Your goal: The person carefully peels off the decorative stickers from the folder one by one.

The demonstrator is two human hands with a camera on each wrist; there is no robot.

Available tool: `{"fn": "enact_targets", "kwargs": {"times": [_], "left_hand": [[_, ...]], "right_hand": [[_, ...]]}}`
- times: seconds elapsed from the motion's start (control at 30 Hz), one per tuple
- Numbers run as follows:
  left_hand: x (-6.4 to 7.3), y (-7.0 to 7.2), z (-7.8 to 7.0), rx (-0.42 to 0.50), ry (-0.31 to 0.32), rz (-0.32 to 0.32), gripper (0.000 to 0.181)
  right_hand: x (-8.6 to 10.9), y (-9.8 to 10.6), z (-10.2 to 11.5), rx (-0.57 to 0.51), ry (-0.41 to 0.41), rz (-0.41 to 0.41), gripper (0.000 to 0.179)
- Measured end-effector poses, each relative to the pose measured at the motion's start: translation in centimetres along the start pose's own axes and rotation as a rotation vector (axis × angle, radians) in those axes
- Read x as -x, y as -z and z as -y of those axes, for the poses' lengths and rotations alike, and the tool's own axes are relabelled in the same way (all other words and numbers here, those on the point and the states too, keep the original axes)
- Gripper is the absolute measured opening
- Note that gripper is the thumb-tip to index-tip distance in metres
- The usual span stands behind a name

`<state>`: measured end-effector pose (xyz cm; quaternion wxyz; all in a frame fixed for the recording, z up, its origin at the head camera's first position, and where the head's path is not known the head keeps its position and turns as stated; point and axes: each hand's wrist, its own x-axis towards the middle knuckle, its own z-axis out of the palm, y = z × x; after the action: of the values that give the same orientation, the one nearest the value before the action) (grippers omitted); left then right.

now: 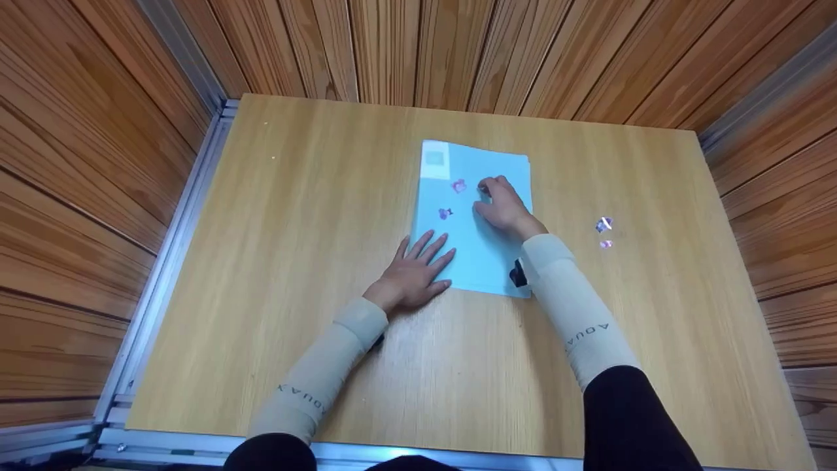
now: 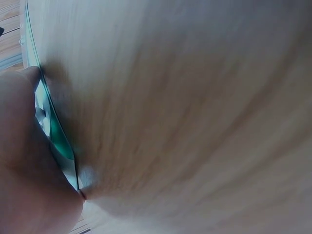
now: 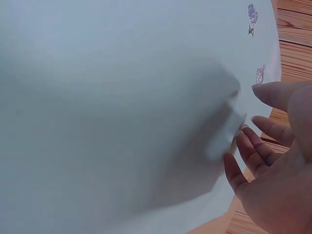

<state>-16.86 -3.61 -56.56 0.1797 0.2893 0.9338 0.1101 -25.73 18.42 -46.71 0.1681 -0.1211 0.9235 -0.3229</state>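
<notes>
A light blue folder (image 1: pixel 484 261) lies on the table, a white label (image 1: pixel 435 160) at its upper left corner. Two small pink-purple stickers, a flower-like sticker (image 1: pixel 459 186) and a second sticker (image 1: pixel 445 213), are on its cover. My left hand (image 1: pixel 412 278) rests with spread fingers over the folder's lower left edge. On the upper right of the cover, my right hand (image 1: pixel 503 206) touches the surface with bent fingertips. In the right wrist view its thumb (image 3: pixel 273 95) stands apart from the fingers. Whether something small lies under those fingertips is unclear.
Two more small shiny pieces, a larger piece (image 1: pixel 604 224) and a smaller pink piece (image 1: pixel 606 244), lie on the wooden table (image 1: pixel 294 229) right of the folder. Wood-panelled walls (image 1: pixel 392 52) and metal rails (image 1: pixel 176 261) border the table.
</notes>
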Motion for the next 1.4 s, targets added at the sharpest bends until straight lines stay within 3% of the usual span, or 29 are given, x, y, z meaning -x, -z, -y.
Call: {"fn": "enact_targets", "kwargs": {"times": [0.13, 0.3, 0.73, 0.97, 1.4], "left_hand": [[-0.6, -0.7, 0.5, -0.006, 0.000, 0.002, 0.068], [-0.2, -0.6, 0.4, -0.002, -0.006, -0.004, 0.069], [-0.4, -1.0, -0.2, -0.030, -0.015, -0.022, 0.067], [-0.2, -0.9, -0.2, -0.040, -0.020, -0.043, 0.068], [-0.3, -0.2, -0.6, -0.047, -0.024, -0.042, 0.068]], "right_hand": [[-5.5, -3.1, -4.5, 0.047, -0.084, -0.044, 0.048], [-7.0, -4.1, -5.3, 0.060, -0.060, -0.073, 0.046], [-7.5, -4.7, -4.8, 0.094, -0.078, -0.096, 0.047], [-8.0, -4.7, -4.8, 0.141, -0.020, -0.102, 0.040], [-8.3, -3.7, -5.7, 0.159, 0.006, -0.070, 0.034]]}}
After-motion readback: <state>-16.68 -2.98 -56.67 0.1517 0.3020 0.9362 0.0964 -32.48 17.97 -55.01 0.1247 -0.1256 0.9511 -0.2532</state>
